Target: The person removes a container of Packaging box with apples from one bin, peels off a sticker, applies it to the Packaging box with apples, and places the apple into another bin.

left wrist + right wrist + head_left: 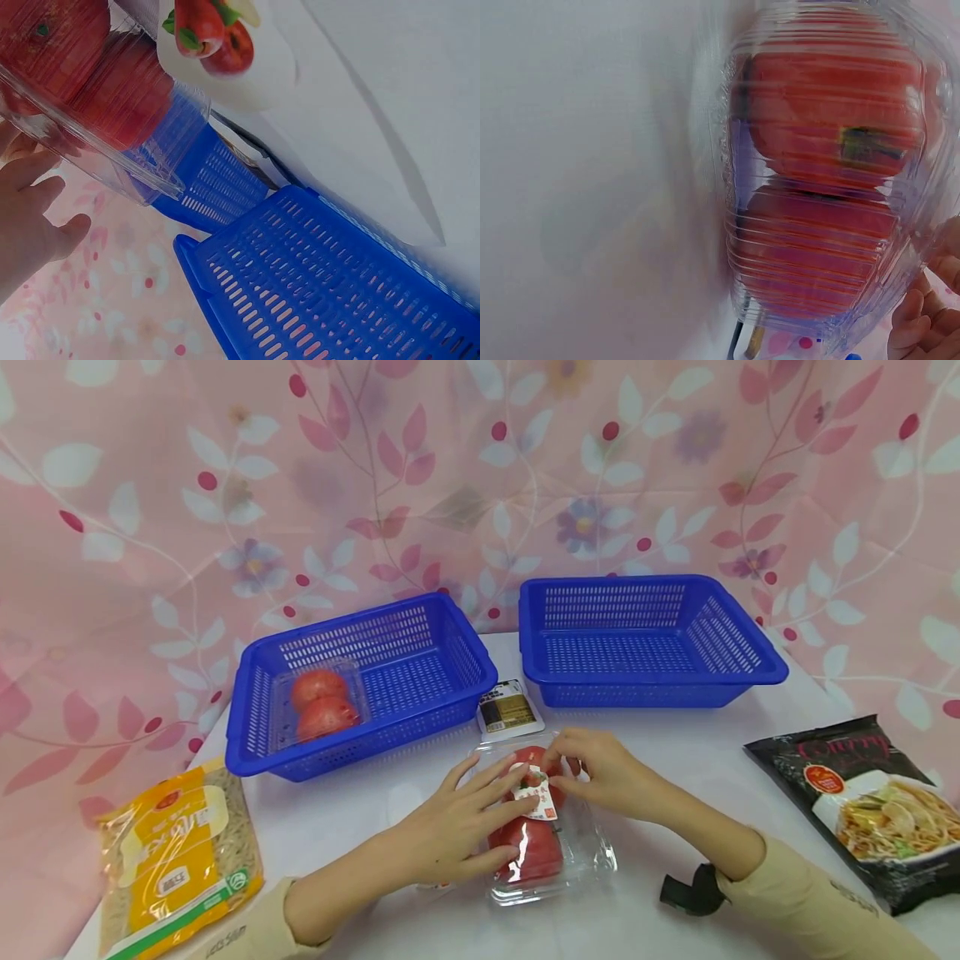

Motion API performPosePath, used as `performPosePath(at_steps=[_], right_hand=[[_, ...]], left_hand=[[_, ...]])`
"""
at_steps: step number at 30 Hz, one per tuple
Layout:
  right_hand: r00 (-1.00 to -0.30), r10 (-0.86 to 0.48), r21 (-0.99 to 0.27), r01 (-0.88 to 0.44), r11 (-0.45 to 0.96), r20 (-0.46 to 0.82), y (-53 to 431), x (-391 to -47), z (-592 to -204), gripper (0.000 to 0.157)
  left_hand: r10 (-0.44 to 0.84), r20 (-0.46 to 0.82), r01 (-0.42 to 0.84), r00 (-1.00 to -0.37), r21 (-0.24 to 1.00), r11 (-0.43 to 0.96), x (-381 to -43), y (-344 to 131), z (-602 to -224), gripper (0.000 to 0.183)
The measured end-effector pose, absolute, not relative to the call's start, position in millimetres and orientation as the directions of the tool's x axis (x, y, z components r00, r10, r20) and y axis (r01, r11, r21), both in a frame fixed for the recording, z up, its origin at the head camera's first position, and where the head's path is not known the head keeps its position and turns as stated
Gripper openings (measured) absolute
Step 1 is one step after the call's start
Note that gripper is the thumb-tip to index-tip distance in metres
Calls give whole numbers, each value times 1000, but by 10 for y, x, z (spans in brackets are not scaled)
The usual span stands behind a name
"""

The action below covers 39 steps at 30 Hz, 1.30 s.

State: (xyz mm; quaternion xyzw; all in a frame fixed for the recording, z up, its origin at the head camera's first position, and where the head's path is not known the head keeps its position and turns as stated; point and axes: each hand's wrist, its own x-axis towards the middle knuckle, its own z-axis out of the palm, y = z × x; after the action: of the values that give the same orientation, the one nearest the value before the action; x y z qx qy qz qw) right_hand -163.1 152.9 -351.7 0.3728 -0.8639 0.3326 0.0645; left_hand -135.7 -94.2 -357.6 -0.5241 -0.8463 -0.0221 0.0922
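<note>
A clear plastic clamshell box (577,852) with two red tomatoes (534,852) lies in front of me. On its lid is a white printed label (542,802). My left hand (457,827) rests over the lid with fingers spread and straight, the fingertips on the label. From the other side my right hand (607,772) bends its fingers and pinches the label's edge between thumb and forefinger. The right wrist view shows the box's ribbed side (817,225) close up, with the right fingers (915,322) at its edge.
A blue basket (360,752) at the left holds another tomato box (322,702); a second blue basket (652,681) stands right. Between them lies a small black-and-white packet (510,708). A yellow bag (176,860) and black noodle bag (862,810) flank the table.
</note>
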Motion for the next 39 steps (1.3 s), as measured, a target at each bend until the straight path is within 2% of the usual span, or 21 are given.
performPosePath(at_steps=[12,22,24,28,31,36,39], right_hand=[[-725,-621,-519,-669,532,298,1478,-1513,-3510,12],[-758,-604,-526,-627,574,246,1483,-1447,-3521,15],[-773,-582,-508,-618,600,253,1482,-1422,-3527,18],[-804,-538,-465,-589,660,255,1478,-1356,-3549,23],[-806,-539,-389,-591,707,244,1487,-1292,-3574,28],[-786,-570,-251,-617,746,238,1501,-1147,-3585,40],[-806,-564,-255,-592,764,180,1502,-1057,-3559,46]], left_hand=[[881,211,898,-424,-23,438,-1337,-999,-3629,53],[875,218,898,-432,12,440,-1277,-1031,-3647,53],[865,195,886,-463,61,460,-1257,-1026,-3649,53],[812,106,812,-575,198,549,-1182,-1023,-3635,55],[770,33,749,-637,261,608,-1125,-1012,-3637,61],[762,1,737,-648,254,626,-1063,-971,-3663,73],[767,-2,746,-641,235,624,-1043,-944,-3667,79]])
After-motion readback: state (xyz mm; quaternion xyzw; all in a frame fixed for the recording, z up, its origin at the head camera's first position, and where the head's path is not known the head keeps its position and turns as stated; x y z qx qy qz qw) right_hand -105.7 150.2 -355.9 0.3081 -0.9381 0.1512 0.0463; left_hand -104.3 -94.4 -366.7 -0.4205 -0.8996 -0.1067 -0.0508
